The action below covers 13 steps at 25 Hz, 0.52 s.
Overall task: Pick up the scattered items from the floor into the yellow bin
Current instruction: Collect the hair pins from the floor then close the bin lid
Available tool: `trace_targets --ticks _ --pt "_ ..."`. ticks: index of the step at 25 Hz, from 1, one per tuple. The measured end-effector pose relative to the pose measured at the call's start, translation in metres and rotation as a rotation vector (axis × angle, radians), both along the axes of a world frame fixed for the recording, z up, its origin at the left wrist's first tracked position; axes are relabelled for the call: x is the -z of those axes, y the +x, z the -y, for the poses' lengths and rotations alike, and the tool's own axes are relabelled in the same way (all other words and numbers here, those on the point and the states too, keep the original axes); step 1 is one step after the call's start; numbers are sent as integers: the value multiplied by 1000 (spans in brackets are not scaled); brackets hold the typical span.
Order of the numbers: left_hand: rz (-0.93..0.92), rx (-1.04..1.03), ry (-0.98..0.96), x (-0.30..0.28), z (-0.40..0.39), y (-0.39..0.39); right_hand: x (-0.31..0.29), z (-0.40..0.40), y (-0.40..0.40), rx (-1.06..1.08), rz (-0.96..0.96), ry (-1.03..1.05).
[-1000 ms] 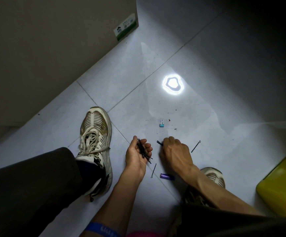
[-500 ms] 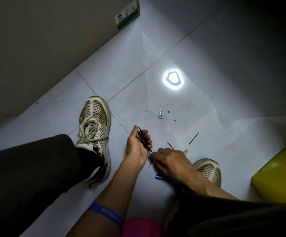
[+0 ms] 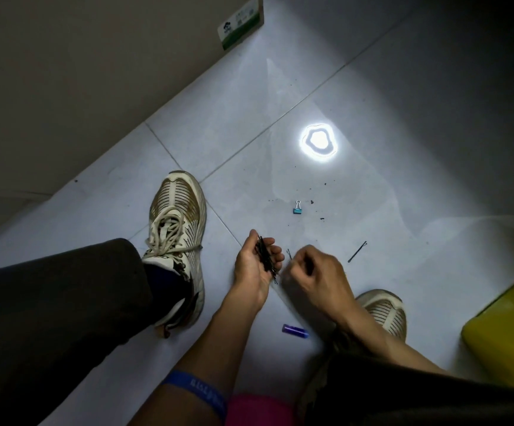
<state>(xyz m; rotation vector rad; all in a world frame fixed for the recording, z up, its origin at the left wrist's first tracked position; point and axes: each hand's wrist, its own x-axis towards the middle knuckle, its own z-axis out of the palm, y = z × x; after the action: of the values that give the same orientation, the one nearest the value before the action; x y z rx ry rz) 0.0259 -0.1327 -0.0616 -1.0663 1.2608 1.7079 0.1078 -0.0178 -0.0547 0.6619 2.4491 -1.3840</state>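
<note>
I see the left hand [image 3: 254, 269] cupped around a bundle of black hairpins [image 3: 265, 256]. The right hand [image 3: 317, 275] pinches one hairpin [image 3: 289, 254] just beside it. Another pin [image 3: 357, 252], a binder clip [image 3: 297, 208] and a purple cylinder [image 3: 294, 330] lie on the floor [image 3: 249, 149]; the yellow bin [image 3: 507, 330] sits far right.

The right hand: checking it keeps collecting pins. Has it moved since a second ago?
Yes. The right hand has pulled back from near the blue binder clip toward the left hand.
</note>
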Motion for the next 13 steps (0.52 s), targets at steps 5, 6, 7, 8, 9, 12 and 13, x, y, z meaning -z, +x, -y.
trace_targets --ticks 5,6,7,8,9,12,13 --pt "6 15 96 -4 -20 4 -3 -19 -1 -25 -81 254" --pt "4 15 86 -4 -21 4 2 -26 6 -39 -26 341" --pt "4 14 74 -4 -21 3 7 -31 14 -102 59 415" --pt "5 14 66 -4 -21 2 12 -33 20 -180 140 465" --pt "6 15 62 -4 -21 2 16 -33 24 -238 195 500" --pt "9 36 41 -6 -22 4 21 -23 19 -284 269 546" --pt "10 45 35 -6 -23 5 19 -22 15 -241 279 513"
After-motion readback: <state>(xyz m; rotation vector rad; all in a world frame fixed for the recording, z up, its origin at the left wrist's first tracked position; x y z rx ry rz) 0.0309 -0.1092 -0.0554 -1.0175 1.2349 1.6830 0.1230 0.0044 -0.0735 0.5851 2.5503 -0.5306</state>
